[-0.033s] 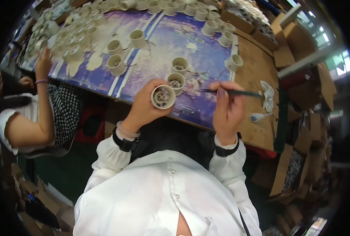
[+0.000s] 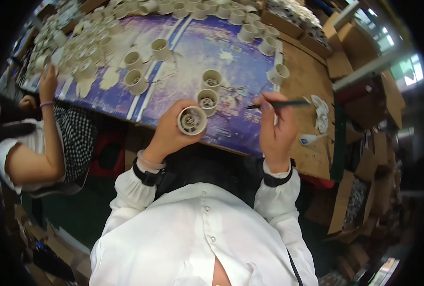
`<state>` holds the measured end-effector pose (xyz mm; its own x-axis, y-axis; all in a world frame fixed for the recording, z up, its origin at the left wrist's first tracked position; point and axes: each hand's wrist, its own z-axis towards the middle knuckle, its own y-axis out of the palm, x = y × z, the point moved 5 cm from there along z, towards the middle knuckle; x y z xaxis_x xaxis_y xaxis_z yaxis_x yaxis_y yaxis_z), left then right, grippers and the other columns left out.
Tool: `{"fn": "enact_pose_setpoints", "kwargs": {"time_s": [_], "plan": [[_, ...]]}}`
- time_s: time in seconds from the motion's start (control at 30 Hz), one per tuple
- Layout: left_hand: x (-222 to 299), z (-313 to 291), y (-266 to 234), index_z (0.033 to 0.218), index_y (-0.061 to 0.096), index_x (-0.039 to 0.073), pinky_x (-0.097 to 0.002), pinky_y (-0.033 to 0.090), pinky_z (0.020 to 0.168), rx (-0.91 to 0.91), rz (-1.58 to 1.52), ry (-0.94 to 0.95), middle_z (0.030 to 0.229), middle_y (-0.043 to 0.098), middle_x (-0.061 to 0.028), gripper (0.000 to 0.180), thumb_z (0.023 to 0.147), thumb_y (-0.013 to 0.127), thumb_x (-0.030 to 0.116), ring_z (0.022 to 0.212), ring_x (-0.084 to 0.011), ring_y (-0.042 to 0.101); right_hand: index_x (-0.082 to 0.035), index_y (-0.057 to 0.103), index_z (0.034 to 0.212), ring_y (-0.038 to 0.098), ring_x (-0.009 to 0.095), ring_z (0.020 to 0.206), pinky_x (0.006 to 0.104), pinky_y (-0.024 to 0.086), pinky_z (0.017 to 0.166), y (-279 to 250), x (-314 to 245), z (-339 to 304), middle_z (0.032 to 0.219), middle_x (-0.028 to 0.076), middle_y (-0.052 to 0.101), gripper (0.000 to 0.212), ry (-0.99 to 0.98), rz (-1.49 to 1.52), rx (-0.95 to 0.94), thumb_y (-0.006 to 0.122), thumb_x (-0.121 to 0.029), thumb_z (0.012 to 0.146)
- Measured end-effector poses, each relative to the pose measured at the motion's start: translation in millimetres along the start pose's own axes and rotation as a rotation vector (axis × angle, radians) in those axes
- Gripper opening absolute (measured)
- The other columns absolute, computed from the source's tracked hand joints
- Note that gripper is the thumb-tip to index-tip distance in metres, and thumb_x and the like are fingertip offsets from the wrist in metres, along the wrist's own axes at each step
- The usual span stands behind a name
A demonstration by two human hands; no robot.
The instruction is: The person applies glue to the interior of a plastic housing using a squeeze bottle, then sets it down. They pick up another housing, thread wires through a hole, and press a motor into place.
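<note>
In my left hand [image 2: 168, 128] is a cream-coloured cup-shaped lamp holder [image 2: 192, 120], its open mouth turned up toward me and metal parts showing inside. My right hand [image 2: 279, 128] grips a slim dark tool [image 2: 288, 103] between thumb and fingers. The tool's pointed tip faces left, apart from the held cup. Just beyond my left hand, a second cup with metal inside [image 2: 206, 102] stands on the table, and another similar cup [image 2: 212, 79] is right behind it. Thin wires lie beside these two.
Many cream cups [image 2: 90, 55] crowd the purple-patterned table [image 2: 188, 57] at the back and left. A white cloth [image 2: 320, 113] and small white bottle [image 2: 312, 138] lie on the bare board at right. Cardboard boxes [image 2: 343, 202] flank me. At left, a co-worker's hand [image 2: 48, 83] holds a cup.
The whole view has shifted slightly left. The dark tool has tilted in my right hand, its back end now higher in the picture. My left hand still holds the same cup.
</note>
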<state>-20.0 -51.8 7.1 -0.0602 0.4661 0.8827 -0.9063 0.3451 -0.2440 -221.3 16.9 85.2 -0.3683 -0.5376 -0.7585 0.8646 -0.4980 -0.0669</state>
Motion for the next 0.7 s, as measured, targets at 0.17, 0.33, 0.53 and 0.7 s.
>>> {"fn": "enact_pose_setpoints", "kwargs": {"time_s": [0.17, 0.33, 0.53, 0.7], "plan": [[-12, -4, 15, 0.107, 0.053, 0.005, -0.028, 0.046, 0.079, -0.15, -0.035, -0.084, 0.098, 0.06, -0.0064, 0.05, 0.063, 0.076, 0.003, 0.089, -0.0185, 0.058, -0.004, 0.063, 0.091, 0.06, 0.029, 0.069, 0.0389, 0.048, 0.063, -36, 51, 11, 0.076, 0.013, 0.062, 0.011, -0.049, -1.038, -0.434, 0.063, -0.009, 0.08], [-17, 1, 22, 0.108, 0.053, 0.005, -0.0286, 0.046, 0.078, -0.209, 0.025, -0.098, 0.096, 0.06, -0.007, 0.05, 0.063, 0.075, 0.003, 0.088, -0.0199, 0.059, -0.007, 0.065, 0.089, 0.06, 0.033, 0.072, 0.0428, 0.046, 0.062, -44, 92, 8, 0.079, 0.013, 0.063, 0.018, 0.074, -1.306, -0.582, 0.068, -0.018, 0.075], [-18, 8, 27, 0.108, 0.053, 0.005, -0.0283, 0.046, 0.078, -0.2, 0.07, -0.094, 0.096, 0.059, -0.0072, 0.048, 0.065, 0.074, 0.004, 0.087, -0.0182, 0.058, -0.005, 0.065, 0.083, 0.06, 0.03, 0.066, 0.037, 0.047, 0.058, -55, 30, -22, 0.074, 0.012, 0.062, 0.012, 0.009, -0.932, -0.334, 0.069, -0.013, 0.075], [-17, 12, 27, 0.109, 0.053, 0.004, -0.0286, 0.046, 0.077, -0.11, 0.152, -0.108, 0.095, 0.06, -0.0076, 0.048, 0.066, 0.074, 0.005, 0.085, -0.0177, 0.058, -0.004, 0.064, 0.079, 0.058, 0.019, 0.057, 0.0278, 0.046, 0.055, -97, 32, -76, 0.07, 0.008, 0.061, 0.006, 0.151, -0.77, -0.125, 0.068, -0.008, 0.078]]}}
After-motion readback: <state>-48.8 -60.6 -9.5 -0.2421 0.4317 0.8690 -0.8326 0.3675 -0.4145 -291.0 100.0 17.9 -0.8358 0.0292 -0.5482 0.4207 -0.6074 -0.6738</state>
